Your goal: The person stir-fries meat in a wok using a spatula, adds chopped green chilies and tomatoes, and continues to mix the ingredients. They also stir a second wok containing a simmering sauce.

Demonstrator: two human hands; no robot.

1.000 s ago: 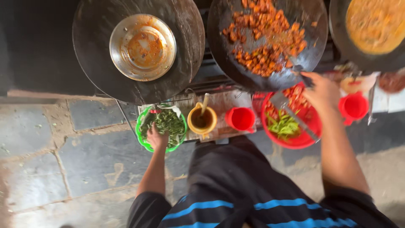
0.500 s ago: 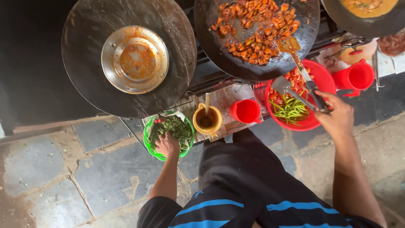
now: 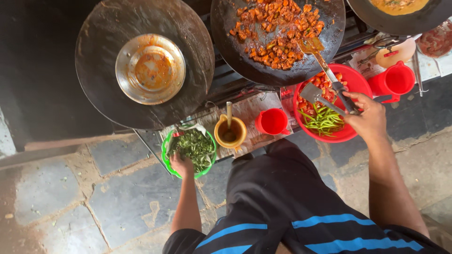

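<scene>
Gripping metal spatulas [image 3: 325, 70], right hand [image 3: 369, 117]; left hand [image 3: 181, 164] in chopped greens [image 3: 193, 146].

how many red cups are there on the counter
2: one red cup beside the yellow cup, another red cup right of the red bowl. More may sit beyond the frame's right edge.

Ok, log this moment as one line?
left hand: in green bowl of chopped greens | right hand: holding two spatulas over red bowl

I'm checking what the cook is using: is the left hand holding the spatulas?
No: the left hand is in the green basket of leaves, while the right hand grips both spatulas.
</scene>
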